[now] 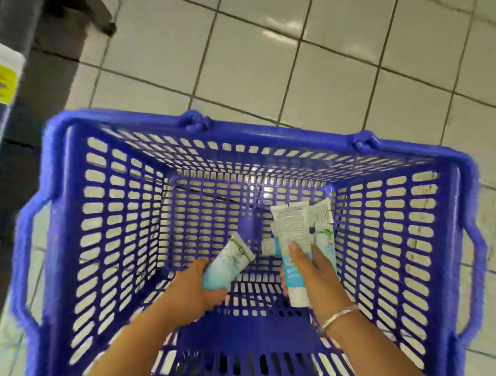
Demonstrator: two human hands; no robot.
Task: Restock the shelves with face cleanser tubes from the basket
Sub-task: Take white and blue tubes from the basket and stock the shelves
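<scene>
White tile floor w/ dark shelf base far left. Blue basket nearly empty. Left hand grips one cleanser tube; right hand clasps another among remaining tubes at bottom right. Best lift both straight up, clear of rim.

The basket is showing smooth blue plastic lattice walls. The tubes are looking like soft, slightly glossy plastic with printed faces. The floor tiles are gleaming, glazed and smooth. A bracelet is glinting like metal.
</scene>
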